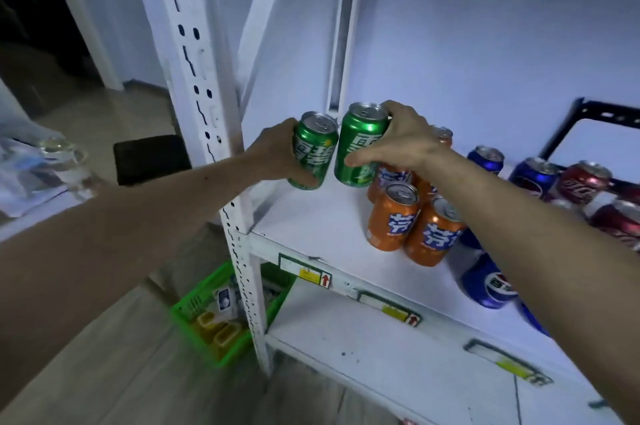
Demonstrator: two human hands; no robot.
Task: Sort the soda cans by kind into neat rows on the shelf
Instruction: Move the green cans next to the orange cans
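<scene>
My left hand [277, 151] grips a green soda can [313, 152] at the far left of the white shelf [311, 227]. My right hand [401, 140] holds a second green can [358, 151] right beside it, tilted slightly. Both green cans are at the back left of the shelf, close to its surface. Several orange cans [393, 220] stand in a cluster just right of them, partly hidden by my right forearm. Blue cans [485, 281] stand further right, at the front and back. Red cans [581, 182] are at the far right.
A white slotted upright post [207, 106] of the rack stands just left of my left hand. A lower shelf [398, 365] lies beneath. A green plastic basket [221, 324] with small items sits on the floor. A black frame [588, 113] leans at the back right.
</scene>
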